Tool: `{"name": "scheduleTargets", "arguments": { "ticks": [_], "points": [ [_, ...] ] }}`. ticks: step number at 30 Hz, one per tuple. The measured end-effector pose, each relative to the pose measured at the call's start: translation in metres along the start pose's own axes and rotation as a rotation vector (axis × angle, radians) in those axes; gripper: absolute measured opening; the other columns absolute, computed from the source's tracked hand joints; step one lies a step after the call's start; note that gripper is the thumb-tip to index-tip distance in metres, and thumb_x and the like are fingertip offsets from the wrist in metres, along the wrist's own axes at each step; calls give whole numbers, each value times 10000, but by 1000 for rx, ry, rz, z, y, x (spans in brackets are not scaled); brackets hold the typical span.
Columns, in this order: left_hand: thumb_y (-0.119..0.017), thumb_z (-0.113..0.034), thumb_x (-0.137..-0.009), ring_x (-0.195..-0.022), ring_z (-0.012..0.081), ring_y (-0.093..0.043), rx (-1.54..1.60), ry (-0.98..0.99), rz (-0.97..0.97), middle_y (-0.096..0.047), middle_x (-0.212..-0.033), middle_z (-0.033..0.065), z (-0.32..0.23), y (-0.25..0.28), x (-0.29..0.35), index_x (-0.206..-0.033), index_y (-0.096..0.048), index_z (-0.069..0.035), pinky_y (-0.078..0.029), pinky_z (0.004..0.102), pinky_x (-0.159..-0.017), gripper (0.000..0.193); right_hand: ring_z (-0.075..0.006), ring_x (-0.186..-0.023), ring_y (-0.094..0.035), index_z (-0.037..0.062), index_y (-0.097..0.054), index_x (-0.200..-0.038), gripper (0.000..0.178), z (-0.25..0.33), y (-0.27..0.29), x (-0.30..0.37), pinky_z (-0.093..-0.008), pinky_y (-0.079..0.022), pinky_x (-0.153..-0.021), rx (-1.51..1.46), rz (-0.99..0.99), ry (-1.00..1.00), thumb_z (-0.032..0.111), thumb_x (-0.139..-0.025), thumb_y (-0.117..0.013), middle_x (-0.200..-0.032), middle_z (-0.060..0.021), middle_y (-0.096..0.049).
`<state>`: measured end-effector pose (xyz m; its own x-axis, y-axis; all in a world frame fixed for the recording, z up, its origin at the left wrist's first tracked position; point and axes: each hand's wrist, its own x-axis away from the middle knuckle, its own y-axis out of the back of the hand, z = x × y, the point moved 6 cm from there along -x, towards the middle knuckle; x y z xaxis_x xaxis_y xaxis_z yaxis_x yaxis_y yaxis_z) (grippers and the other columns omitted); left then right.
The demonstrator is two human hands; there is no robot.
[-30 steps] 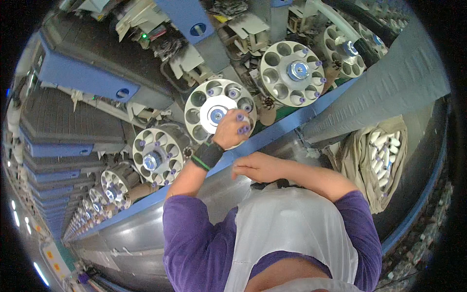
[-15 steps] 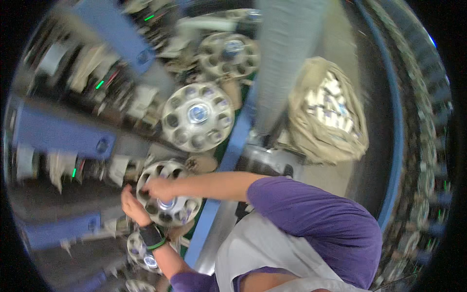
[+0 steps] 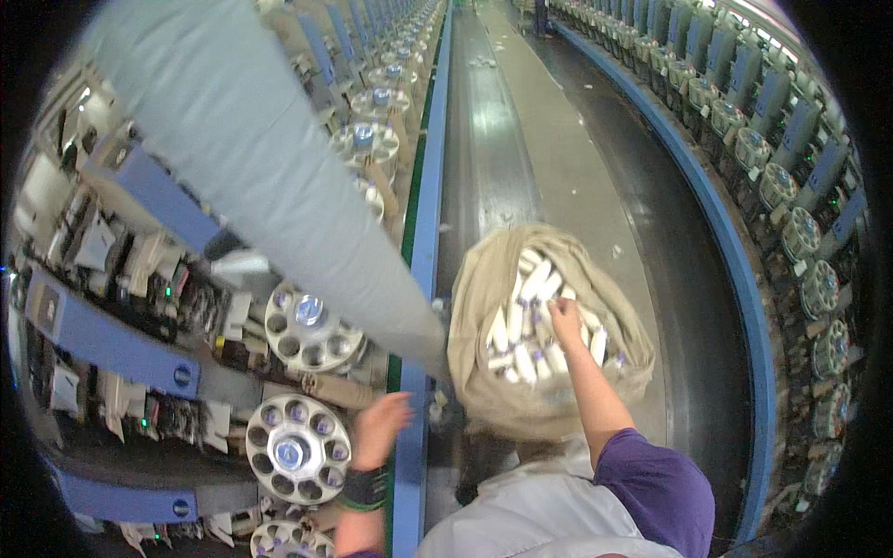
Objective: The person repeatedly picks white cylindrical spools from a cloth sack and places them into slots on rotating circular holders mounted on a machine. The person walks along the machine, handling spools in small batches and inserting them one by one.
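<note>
My right hand (image 3: 564, 323) is over the heap of white yarn bobbins (image 3: 524, 365) inside a beige cloth sack (image 3: 479, 391). Its fingers are curled down against the bobbins, and what they grip is hidden. Several bobbins show purple or blue tube ends. My left hand (image 3: 381, 430) is held up with fingers stretched and nothing in it, slightly blurred. It is beside a round white bobbin magazine (image 3: 270, 470) with a blue hub and a ring of holes, some with purple-ended bobbins in them. A dark band with a green edge circles my left wrist.
A thick grey fabric-covered duct (image 3: 307, 177) slants across the left machine row. Another magazine (image 3: 284, 335) sits behind the nearest one. A blue rail (image 3: 425, 279) runs along the left machines; a second blue rail (image 3: 716, 232) borders the right row. The aisle floor (image 3: 558, 139) stretches away between.
My right hand has left the magazine and moved right into the sack. My left hand has drawn away from the magazine toward the blue rail. The view has swung toward the aisle.
</note>
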<state>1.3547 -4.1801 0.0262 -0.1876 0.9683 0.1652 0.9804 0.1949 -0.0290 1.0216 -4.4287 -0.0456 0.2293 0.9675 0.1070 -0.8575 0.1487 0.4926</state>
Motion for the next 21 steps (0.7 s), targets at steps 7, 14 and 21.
{"name": "scheduleTargets", "arguments": {
  "ticks": [7, 14, 21],
  "points": [
    [-535, -218, -719, -972, 413, -498, -889, 238, 3, -497, -1067, 274, 70, -234, -270, -1213, -380, -46, -411, 432, -814, 546, -373, -1040, -487, -43, -304, -1249, 854, -48, -30, -124, -376, -397, -898, 474, 167, -415, 397, -611, -665, -1128, -271, -473],
    [-580, -210, -669, -950, 459, -494, -1042, 255, 50, -363, -1162, 352, 98, -254, -296, -1376, -27, -141, -416, 422, -837, 900, -409, -1081, -399, -1, -34, -1335, 1133, -56, -38, -154, -401, -363, -927, 426, 31, -431, 351, -521, -740, -1240, -279, -270],
    [-665, -142, -653, -792, 256, -591, -401, -21, -207, -589, -882, 164, 50, -207, -277, -1138, -385, -36, -461, 347, -658, 570, -369, -1101, -391, 70, -168, -1349, 988, -9, -26, -158, -379, -358, -931, -351, 505, -408, 297, -549, -700, -1241, -278, -279]
  ]
}}
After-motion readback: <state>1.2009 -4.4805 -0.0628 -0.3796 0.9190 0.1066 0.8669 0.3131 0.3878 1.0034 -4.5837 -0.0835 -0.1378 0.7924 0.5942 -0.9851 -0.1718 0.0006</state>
